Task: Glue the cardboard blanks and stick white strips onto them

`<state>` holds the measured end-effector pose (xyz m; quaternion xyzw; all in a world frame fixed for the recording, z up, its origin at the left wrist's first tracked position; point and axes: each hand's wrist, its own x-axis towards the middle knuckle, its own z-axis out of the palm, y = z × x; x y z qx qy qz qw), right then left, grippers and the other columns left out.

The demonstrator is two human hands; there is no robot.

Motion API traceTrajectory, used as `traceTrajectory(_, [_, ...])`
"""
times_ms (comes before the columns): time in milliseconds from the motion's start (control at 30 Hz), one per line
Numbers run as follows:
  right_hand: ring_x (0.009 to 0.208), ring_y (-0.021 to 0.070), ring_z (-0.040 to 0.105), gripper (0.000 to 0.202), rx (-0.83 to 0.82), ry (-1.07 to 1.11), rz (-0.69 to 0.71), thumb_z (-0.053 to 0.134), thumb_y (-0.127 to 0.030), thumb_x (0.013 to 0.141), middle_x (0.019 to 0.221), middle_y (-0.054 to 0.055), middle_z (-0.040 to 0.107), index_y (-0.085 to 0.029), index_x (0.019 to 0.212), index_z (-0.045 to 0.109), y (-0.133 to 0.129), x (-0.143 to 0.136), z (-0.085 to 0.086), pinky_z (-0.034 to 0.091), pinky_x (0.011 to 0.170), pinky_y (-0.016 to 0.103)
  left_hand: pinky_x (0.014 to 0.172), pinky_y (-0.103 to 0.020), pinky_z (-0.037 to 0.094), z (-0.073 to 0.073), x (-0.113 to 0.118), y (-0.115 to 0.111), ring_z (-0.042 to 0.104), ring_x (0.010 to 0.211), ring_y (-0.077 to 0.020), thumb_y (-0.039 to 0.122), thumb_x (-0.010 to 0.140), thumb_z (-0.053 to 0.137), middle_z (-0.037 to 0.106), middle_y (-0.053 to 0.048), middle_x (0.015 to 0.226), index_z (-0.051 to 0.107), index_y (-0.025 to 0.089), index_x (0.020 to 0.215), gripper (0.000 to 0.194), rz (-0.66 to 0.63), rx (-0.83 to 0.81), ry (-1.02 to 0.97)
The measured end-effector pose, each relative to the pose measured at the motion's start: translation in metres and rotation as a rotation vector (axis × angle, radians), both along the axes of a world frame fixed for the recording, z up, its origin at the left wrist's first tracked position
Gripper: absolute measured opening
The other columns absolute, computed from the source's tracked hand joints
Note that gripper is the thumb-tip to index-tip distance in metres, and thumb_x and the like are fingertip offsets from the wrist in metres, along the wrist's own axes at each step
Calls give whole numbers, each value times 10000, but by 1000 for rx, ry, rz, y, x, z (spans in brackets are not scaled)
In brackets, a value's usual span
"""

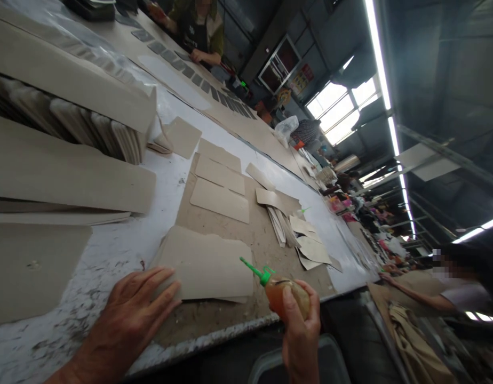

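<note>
My left hand lies spread on the left edge of a stack of beige panels, its fingertips resting on the top sheet. In my right hand is a glue bottle with amber contents and a green nozzle, which points up and left over the stack's right edge. The stack sits on a brown board near the table's front edge. Behind it lie overlapping beige pieces. Folded strips and pale curved pieces are at the board's right side.
Tall piles of beige panels stand at the left. Across the table, a person works by rows of dark pieces. Another person's arm reaches in at the right. Below the front edge is a clear bin.
</note>
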<state>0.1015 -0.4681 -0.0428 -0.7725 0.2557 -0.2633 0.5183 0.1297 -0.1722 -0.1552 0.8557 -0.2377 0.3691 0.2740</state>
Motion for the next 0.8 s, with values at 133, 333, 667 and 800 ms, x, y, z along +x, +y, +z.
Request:
traceTrajectory(133, [861,245,667,663,-111,23,-36,813,-673,735,987,36,697,-211,1164,606,-25,-9,-1,547,767,356,1002,-446,427,-3,3,3,626,1133,-285,219,1030,540,670,-106,1245,650,216,1171,179,3,9,10])
traceTrajectory(333, [880,248,664,537,-228,76,52,736,-623,835,988,41,698,-207,1155,623,-11,-7,-5,536,813,363,974,-491,458,-9,0,4,615,1150,-324,149,1002,567,640,-154,1277,603,186,1227,231,-7,73,14])
traceTrajectory(667, [906,274,647,490,-346,92,46,704,-614,842,1022,58,666,-223,1124,619,-17,-4,-3,521,834,402,1003,-527,470,-13,-3,2,612,1189,-334,120,1007,538,647,-144,1298,606,225,1245,269,-15,7,103])
traceTrajectory(800, [977,310,642,510,-354,92,52,700,-625,805,1066,86,655,-218,1100,614,-12,6,-1,512,894,457,992,-505,465,-15,0,5,610,1185,-331,135,1002,535,635,-144,1314,606,233,1254,280,-32,45,86])
